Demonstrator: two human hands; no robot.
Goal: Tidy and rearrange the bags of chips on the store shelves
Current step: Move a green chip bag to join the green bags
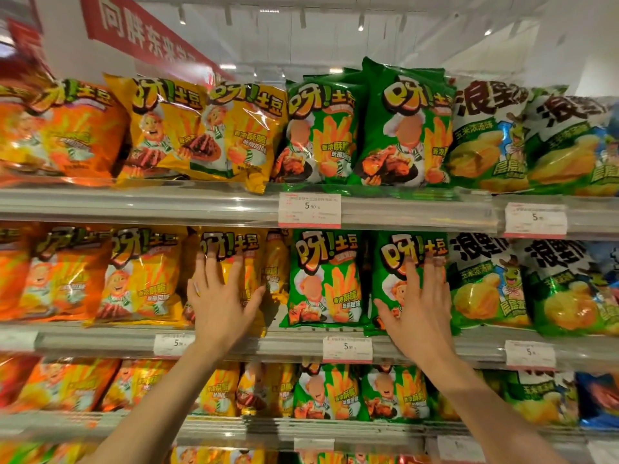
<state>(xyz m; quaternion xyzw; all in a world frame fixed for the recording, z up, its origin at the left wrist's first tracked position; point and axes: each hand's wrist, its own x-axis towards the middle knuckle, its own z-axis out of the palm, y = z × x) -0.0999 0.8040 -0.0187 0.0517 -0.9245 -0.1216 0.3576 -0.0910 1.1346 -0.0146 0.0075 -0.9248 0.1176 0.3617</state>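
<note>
Your left hand (221,296) is lying flat, fingers spread, against a yellow chip bag (234,262) at the front edge of the middle shelf (100,339). Your right hand (418,306) is pressing, fingers apart, on a green chip bag (398,262) beside it. Neither hand is gripping anything.

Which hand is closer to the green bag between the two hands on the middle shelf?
The right hand: it lies flat on the neighbouring green bag just right of that green bag. The left hand is farther left, on a yellow bag.
</note>
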